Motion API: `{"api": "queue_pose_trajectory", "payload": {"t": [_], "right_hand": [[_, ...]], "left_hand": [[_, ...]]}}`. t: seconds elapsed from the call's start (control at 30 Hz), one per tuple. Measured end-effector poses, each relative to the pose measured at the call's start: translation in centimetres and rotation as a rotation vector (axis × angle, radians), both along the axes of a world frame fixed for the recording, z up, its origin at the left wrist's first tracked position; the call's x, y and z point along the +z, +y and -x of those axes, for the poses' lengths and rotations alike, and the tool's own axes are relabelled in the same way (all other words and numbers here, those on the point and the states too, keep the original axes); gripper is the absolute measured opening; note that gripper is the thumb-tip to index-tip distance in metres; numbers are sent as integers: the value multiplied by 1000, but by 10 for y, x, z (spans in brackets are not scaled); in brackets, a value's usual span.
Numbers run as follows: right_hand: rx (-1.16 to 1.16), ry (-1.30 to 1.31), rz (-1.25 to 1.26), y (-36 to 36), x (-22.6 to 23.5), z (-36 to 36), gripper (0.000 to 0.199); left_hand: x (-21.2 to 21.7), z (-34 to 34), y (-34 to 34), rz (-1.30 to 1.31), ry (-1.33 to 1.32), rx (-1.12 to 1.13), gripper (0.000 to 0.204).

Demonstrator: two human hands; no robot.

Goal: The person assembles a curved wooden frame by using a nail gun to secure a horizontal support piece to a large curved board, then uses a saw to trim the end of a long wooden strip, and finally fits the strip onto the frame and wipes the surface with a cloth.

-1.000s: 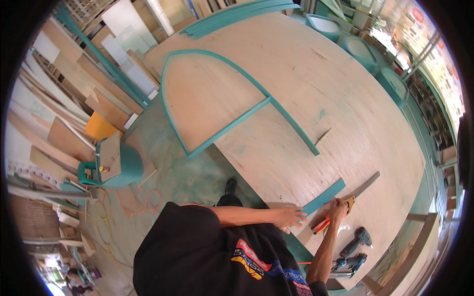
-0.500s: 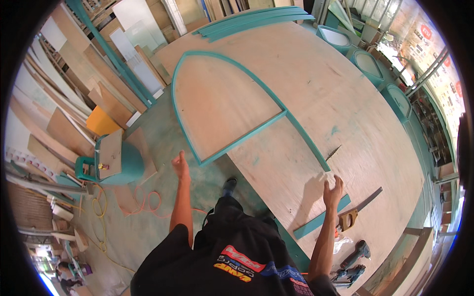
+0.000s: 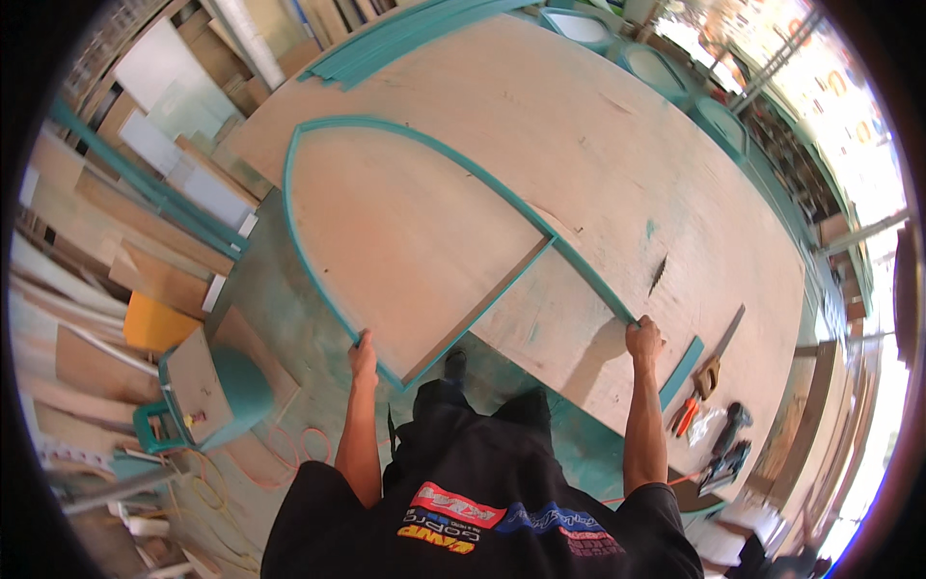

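that teal arched frame (image 3: pixel 553 235) stretches over the counter (image 3: pixel 627 174), one corner past the edge, with the left hand (image 3: pixel 364 358) gripping its left side and the right hand (image 3: pixel 644 339) its right end.

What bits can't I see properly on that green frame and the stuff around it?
- Head view: the lower end of the green frame's long side, covered by the right hand.
- Head view: a piece of the frame's left side, behind the left hand.
- Head view: the far ends of the green strips, cut off by the top edge.
- Head view: details of the bright background, washed out by glare.
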State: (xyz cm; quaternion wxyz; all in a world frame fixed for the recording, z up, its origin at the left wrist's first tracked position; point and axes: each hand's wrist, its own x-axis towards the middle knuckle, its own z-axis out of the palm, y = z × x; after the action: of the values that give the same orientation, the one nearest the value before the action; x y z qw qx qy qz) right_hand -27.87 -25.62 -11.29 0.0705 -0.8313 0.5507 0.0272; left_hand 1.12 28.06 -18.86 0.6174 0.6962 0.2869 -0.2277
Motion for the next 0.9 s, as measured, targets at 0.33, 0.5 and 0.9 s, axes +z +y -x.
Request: {"api": "queue_pose_trajectory", "payload": {"t": [0.33,0.5,0.9], "right_hand": [[177,422,-448,141,25,53,34],[249,451,-518,196,15,81,28],[286,409,-589,276,15,191,26]], "left_hand": [[-17,-24,131,-238,-108,-21,79],[-12,-27,157,-453,-209,-86,79],[76,43,191,-703,-336,-426,79]]}}
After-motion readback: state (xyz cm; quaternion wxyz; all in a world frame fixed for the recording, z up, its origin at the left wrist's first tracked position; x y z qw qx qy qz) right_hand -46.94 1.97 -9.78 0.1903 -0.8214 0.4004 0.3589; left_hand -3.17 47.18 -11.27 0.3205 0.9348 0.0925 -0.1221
